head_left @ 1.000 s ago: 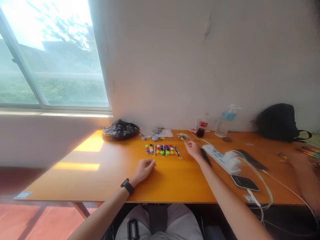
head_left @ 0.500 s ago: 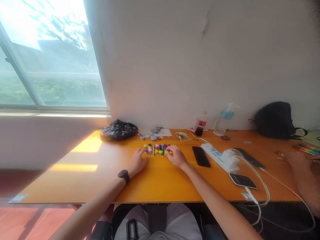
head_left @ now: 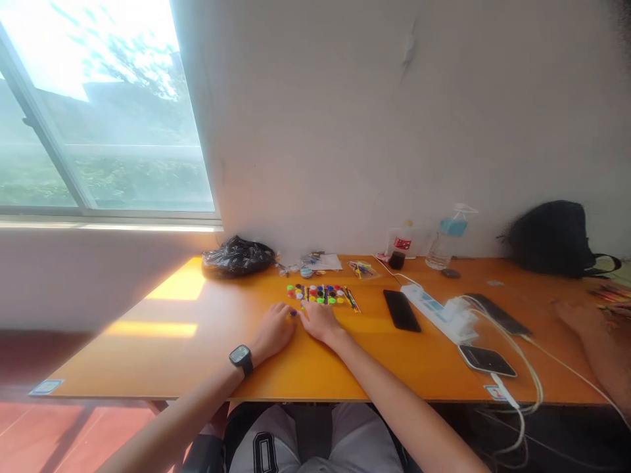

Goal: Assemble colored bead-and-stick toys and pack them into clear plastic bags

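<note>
My left hand point(head_left: 276, 328), with a black watch on its wrist, rests on the orange table point(head_left: 197, 341), fingers curled loosely. My right hand point(head_left: 319, 320) lies right beside it, fingers reaching towards it. A small purple piece point(head_left: 294, 313) shows between the two hands, and I cannot tell which fingers grip it. Just beyond the hands lie rows of small coloured round pieces and thin sticks point(head_left: 321, 294).
A black plastic bag point(head_left: 237, 256), papers, a red-labelled bottle point(head_left: 400, 248) and a water bottle point(head_left: 444, 238) stand along the wall. A black phone point(head_left: 401, 310), a power strip point(head_left: 436, 311) with cables and other phones lie to the right. Another person's arm point(head_left: 594, 341) is at far right.
My right hand came back from the far right of the coloured pieces to the near side, meeting my left hand. The left hand shifted slightly forward then back.
</note>
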Demonstrator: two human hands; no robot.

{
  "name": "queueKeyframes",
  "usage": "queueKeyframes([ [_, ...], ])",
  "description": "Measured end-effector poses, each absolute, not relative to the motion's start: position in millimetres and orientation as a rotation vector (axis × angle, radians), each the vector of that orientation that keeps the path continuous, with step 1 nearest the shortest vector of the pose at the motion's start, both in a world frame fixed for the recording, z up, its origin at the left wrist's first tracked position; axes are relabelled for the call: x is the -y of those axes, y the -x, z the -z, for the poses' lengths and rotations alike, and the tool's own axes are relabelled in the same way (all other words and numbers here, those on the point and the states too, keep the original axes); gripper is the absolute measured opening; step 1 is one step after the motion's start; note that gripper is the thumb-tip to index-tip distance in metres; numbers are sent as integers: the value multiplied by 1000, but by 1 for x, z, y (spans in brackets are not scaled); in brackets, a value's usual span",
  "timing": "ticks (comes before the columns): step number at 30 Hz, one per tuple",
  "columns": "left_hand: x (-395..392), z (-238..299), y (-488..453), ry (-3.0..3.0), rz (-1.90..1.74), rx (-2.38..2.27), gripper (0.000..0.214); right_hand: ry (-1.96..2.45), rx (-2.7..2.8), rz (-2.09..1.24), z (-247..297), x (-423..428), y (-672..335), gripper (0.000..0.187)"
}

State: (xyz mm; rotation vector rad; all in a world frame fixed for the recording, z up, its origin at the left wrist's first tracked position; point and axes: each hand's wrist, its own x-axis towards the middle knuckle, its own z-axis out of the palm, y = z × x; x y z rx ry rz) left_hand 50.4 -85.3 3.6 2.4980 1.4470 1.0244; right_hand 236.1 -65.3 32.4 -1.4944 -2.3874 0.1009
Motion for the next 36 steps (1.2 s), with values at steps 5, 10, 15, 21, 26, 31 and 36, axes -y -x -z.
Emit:
queueKeyframes([
  [5,103,-5,-46,-2507,-1021,-1358,10,1542,2436,-51,-33,68,-231,35],
  [10,103,-6,-46,-2484,-1028,-1337,9,1509,2503,-24,-40,78,-231,34],
  [15,102,-7,-46,-2472,-974,-1388,7,1439,2552,-9,-40,101,-234,32],
  [21,106,-6,-47,-2492,-931,-1454,10,1246,2570,18,-31,144,-260,23],
  [26,121,-3,-65,-2688,-838,-1287,14,1207,2419,-3,-21,168,-298,16],
  [31,148,-3,-92,-2688,-879,-1142,15,1346,2120,-171,-13,165,-319,16],
  [36,162,-3,-94,-2566,-941,-1114,25,1406,1917,-289,-3,152,-318,20],
])
